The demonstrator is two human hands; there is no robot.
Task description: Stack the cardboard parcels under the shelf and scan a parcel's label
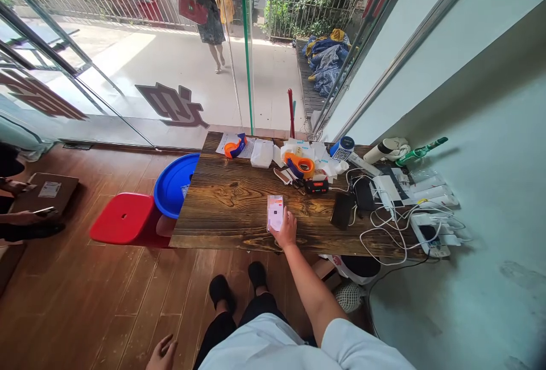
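My right hand (285,230) is closed on the lower right corner of a stack of pink and white printed cards (275,210), which lies near the table's front edge. A small dark square marks the middle of the top card. Low at the left, away from the table, hangs my left hand (162,353). Its fingers are loosely bent and apart, with nothing in them. Behind the cards are an orange tape dispenser (300,165) and a black and red device (317,186). A dark phone (342,210) lies to their right.
The wooden table (230,210) also bears white cables (375,227), a power strip (429,236) and a blue round speaker (342,148). A red stool (123,218) and a blue tub (173,185) stand at its left. Another person's hand (28,218) holds a phone at far left.
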